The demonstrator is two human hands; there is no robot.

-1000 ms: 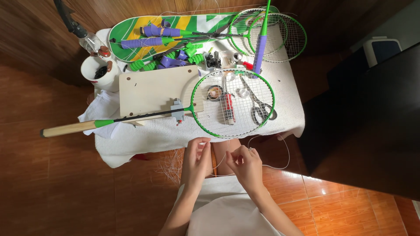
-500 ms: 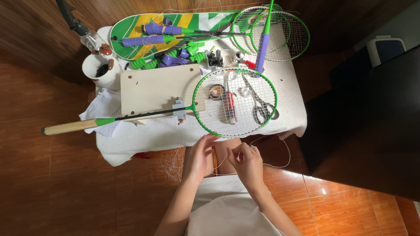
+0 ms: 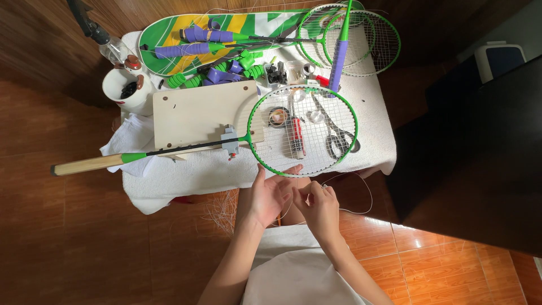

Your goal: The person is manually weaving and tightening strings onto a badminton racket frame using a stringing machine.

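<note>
Pinching a thin white racket string (image 3: 361, 195) between them, both hands work just off the near edge of the bench (image 3: 186, 175). The left hand (image 3: 270, 195) is spread, palm up, fingertips touching the near rim of the green badminton racket (image 3: 303, 131); its grip is loose, and I cannot tell whether it truly holds the string. The right hand (image 3: 318, 208) has finger and thumb closed together on the string, by the look of it.

As I see it, the main risk is the slack: the string loops out past the right hand toward the floor and could snag on the bench cloth or kink. A tug could also shift the racket, which lies only loosely on the bench, and disturb the scissors (image 3: 337, 135), the red-handled tool (image 3: 296, 137) and the small round tins (image 3: 278, 117) lying beneath its strung head.

That racket lies flat along the near edge, its wooden handle (image 3: 93, 164) jutting beyond the left edge, a small grey clamp (image 3: 230, 141) on the shaft over a pale board (image 3: 197, 110). More rackets (image 3: 361, 39) sit at the far right corner.
</note>
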